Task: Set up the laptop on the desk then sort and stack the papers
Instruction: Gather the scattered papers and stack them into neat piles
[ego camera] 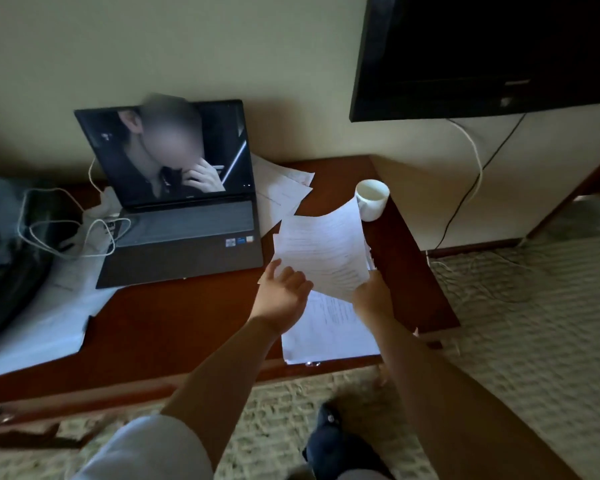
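Note:
An open laptop stands on the dark wooden desk with its screen lit. My right hand grips the lower edge of a bundle of printed papers lifted above the desk. My left hand reaches toward the bundle's left edge, fingers spread, not gripping it. A flat stack of papers lies under my hands at the desk's front edge. More loose sheets fan out behind, right of the laptop. A large sheet lies at the left.
A white cup stands near the desk's right edge, close to the lifted papers. White cables and a dark bag crowd the left of the laptop. A wall-mounted television hangs above right. Carpet surrounds the desk.

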